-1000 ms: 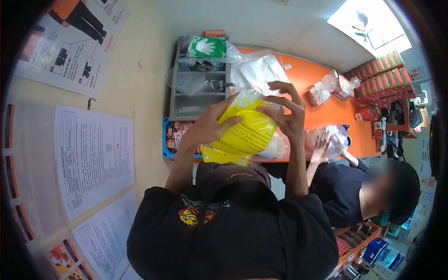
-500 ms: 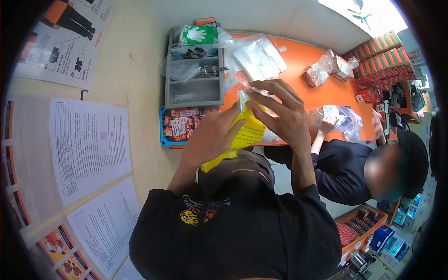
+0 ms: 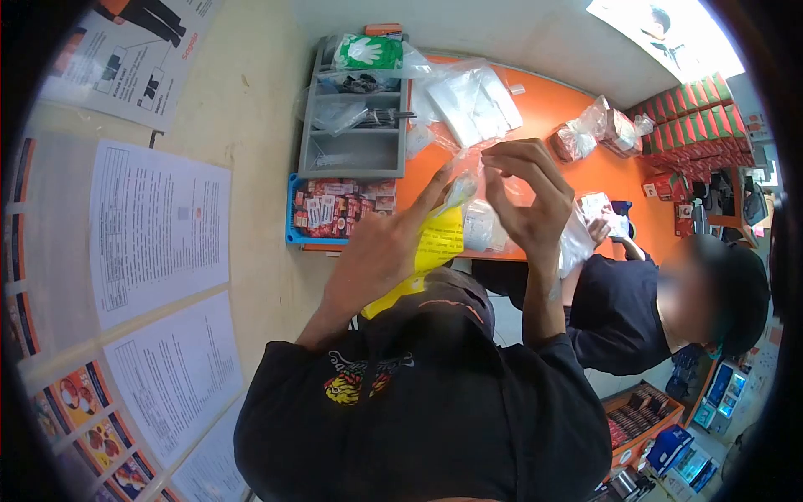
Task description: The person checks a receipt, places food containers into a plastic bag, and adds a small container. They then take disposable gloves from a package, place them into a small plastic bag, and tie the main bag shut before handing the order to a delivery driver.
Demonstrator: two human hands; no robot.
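Evidently, yellow bag (image 3: pixel 440 238): seemed light, limp, slippery; its upper edge looked the surest hold.
Left grip (image 3: pixel 376 253): closed around its side.
Right grip (image 3: pixel 531 197): apparently pinched clear film (image 3: pixel 471 161).

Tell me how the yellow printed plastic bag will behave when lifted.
The yellow printed plastic bag is probably floppy, given its crinkled upper end. It looks flat in the left hand, so it's likely light. Its sheen suggests it may prove slippery.

Blue basket (image 3: pixel 291 213), red packets (image 3: pixel 339 214) inside, beside grey divided tray (image 3: pixel 364 152); printed sheet (image 3: pixel 163 238) on wall (image 3: pixel 272 268).
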